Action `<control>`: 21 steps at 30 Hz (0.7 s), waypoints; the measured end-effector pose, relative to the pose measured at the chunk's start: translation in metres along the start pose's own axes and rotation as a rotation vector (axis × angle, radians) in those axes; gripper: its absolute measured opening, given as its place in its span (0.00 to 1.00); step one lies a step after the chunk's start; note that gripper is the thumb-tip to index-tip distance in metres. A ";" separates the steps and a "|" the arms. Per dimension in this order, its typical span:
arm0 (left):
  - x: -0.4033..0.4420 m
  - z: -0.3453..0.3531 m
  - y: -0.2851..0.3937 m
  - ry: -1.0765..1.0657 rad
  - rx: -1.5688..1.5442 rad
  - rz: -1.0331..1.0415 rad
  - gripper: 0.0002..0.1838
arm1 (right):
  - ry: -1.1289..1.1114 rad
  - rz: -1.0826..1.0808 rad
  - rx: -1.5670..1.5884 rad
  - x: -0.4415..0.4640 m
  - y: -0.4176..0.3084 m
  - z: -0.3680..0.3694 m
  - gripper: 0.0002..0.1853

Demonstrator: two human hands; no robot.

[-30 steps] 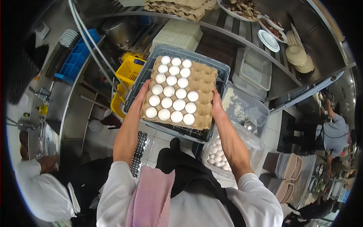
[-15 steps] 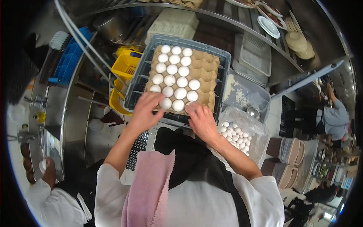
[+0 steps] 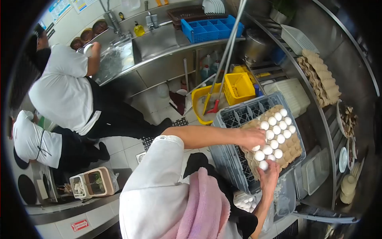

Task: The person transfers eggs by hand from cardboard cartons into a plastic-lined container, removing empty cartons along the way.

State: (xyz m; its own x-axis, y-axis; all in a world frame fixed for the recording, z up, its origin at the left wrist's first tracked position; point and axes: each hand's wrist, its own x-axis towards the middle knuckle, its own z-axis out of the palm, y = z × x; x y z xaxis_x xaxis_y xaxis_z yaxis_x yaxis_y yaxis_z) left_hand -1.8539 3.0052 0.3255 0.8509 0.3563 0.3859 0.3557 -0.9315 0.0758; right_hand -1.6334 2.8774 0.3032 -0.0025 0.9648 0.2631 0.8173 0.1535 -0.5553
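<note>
White eggs (image 3: 274, 144) stand in rows in a brown cardboard egg tray (image 3: 293, 148), with bare cups along its near right side. The tray rests on a grey plastic crate (image 3: 223, 133). My left hand (image 3: 252, 137) reaches across to the tray's left side, its fingers curled down at the eggs. One egg shows just below these fingertips, but what they hold is hidden. My right hand (image 3: 269, 173) is at the tray's near edge, with thumb and fingers closed around an egg (image 3: 263, 165).
More eggs (image 3: 245, 202) lie in a bag below the crate. Yellow baskets (image 3: 239, 87) and poles stand behind it. Shelving at right holds stacked egg trays (image 3: 319, 77) and dishes. On the left, a person (image 3: 63, 85) works at a sink (image 3: 159, 42); another person (image 3: 38, 141) stands nearer.
My view has swung left, so the sink and two people show more fully. Both hands remain at the egg tray, the left now reaching farther over its left side. Fewer eggs are visible.
</note>
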 end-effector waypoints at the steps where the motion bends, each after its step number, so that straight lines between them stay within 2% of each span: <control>1: -0.007 -0.018 -0.008 -0.074 -0.100 -0.104 0.14 | -0.011 0.016 0.043 -0.001 -0.017 -0.004 0.26; 2: 0.010 -0.015 -0.018 -0.163 -0.229 -0.194 0.15 | 0.017 0.000 0.039 0.013 -0.007 -0.011 0.23; 3: 0.008 -0.026 -0.026 -0.091 -0.316 -0.174 0.19 | 0.033 -0.026 -0.002 0.021 -0.014 -0.022 0.23; 4: 0.001 -0.041 -0.025 0.103 -0.577 -0.183 0.26 | 0.012 0.032 0.074 0.023 -0.018 -0.034 0.23; 5: -0.011 -0.061 -0.017 0.190 -0.816 -0.317 0.26 | 0.026 0.173 0.382 0.017 -0.005 -0.035 0.23; 6: -0.023 -0.073 -0.019 0.175 -1.374 -0.527 0.27 | -0.007 0.363 0.738 0.021 -0.032 -0.050 0.23; 7: -0.037 -0.083 -0.009 0.356 -1.528 -0.620 0.27 | 0.079 0.364 1.029 0.012 -0.021 -0.047 0.22; 8: -0.059 -0.075 -0.003 0.517 -1.620 -0.627 0.25 | 0.136 0.393 1.497 -0.002 -0.031 -0.047 0.22; 9: -0.075 -0.069 0.001 0.626 -1.784 -0.715 0.22 | 0.036 0.372 1.831 -0.009 -0.031 -0.043 0.23; 10: -0.095 -0.070 0.011 0.749 -1.938 -0.811 0.20 | -0.005 0.412 1.939 -0.027 -0.051 -0.045 0.18; 12: -0.140 -0.074 0.044 0.683 -2.191 -0.771 0.18 | -0.023 0.431 2.101 -0.081 -0.080 -0.029 0.11; 13: -0.081 -0.055 -0.057 0.695 -2.186 -1.084 0.14 | -0.040 0.602 1.841 0.033 -0.042 -0.013 0.07; 14: -0.079 -0.051 -0.064 0.669 -2.190 -1.083 0.14 | -0.071 0.611 1.562 0.040 -0.045 -0.008 0.04; 16: -0.074 -0.046 -0.078 0.318 -1.502 -1.164 0.11 | -0.195 0.509 1.060 0.056 -0.053 -0.007 0.11; 17: -0.054 -0.070 -0.069 0.114 -1.260 -1.159 0.14 | -0.108 0.149 0.522 0.063 -0.071 -0.017 0.15; 18: -0.045 -0.077 -0.065 0.102 -1.256 -1.154 0.14 | -0.020 -0.195 -0.026 0.068 -0.079 -0.022 0.20; 19: -0.036 -0.082 -0.064 0.075 -0.881 -0.836 0.17 | -0.104 -0.215 -0.229 0.075 -0.076 -0.018 0.26; 20: -0.031 -0.084 -0.063 0.048 -0.511 -0.514 0.21 | -0.097 -0.205 -0.227 0.078 -0.075 -0.017 0.26; 21: -0.029 -0.078 -0.063 0.014 -0.271 -0.460 0.27 | -0.180 -0.191 -0.309 0.082 -0.075 -0.014 0.26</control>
State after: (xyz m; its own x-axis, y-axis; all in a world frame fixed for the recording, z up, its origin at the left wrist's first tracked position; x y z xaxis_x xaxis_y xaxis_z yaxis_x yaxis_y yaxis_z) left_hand -1.9307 3.0480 0.3810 0.6244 0.7332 0.2693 0.5768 -0.6653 0.4741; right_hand -1.6868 2.9416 0.3771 -0.2493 0.9515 0.1804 0.9271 0.2883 -0.2394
